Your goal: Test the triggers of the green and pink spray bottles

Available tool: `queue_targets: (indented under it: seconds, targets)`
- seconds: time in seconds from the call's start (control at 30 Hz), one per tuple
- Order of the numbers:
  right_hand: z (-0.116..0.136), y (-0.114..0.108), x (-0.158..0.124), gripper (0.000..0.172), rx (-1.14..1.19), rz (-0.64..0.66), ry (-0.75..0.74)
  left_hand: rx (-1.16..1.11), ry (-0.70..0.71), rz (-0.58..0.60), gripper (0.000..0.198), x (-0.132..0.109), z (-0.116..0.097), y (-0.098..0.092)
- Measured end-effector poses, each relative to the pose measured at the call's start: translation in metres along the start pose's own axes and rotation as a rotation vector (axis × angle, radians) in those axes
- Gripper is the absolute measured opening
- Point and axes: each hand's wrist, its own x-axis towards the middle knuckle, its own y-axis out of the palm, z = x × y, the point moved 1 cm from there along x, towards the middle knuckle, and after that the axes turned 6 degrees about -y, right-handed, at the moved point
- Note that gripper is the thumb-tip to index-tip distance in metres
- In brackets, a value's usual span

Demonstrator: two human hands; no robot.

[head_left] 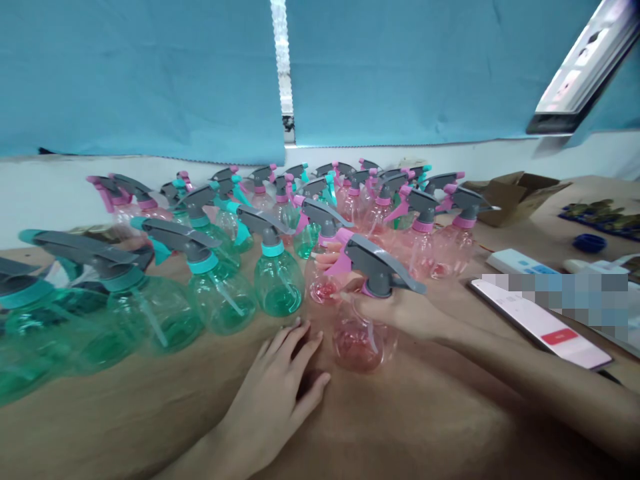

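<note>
The right hand (395, 310) is closed about the neck of the near pink bottle (363, 350), whose narrowing there presumably offers a secure hold; the sprayer head and blur obscure part of the grip. To this bottle's left, the left hand (280, 380) holds nothing, fingers loosely apart on the bench (150, 427), perhaps for support. Farther left stand green bottles (227, 310), grouped apparently by colour, the outermost cut off by the frame. Behind it, mixed bottles overlap too closely to count. To its right lies a phone (530, 320), partly covered by a pixelated patch (595, 300). Whether the bottles contain liquid is unclear.
</note>
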Motion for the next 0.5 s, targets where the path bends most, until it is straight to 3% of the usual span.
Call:
queue_targets:
  seconds: [0.17, 0.5]
  targets:
    - [-0.0036, 0.0021, 0.0004, 0.015, -0.031, 0.003, 0.078, 0.004, 0.002, -0.005, 0.043, -0.0008, 0.0004, 0.0002]
    - [0.0002, 0.0021, 0.0007, 0.024, -0.117, -0.029, 0.073, -0.013, 0.002, -0.021, 0.041, -0.0005, 0.0003, -0.0007]
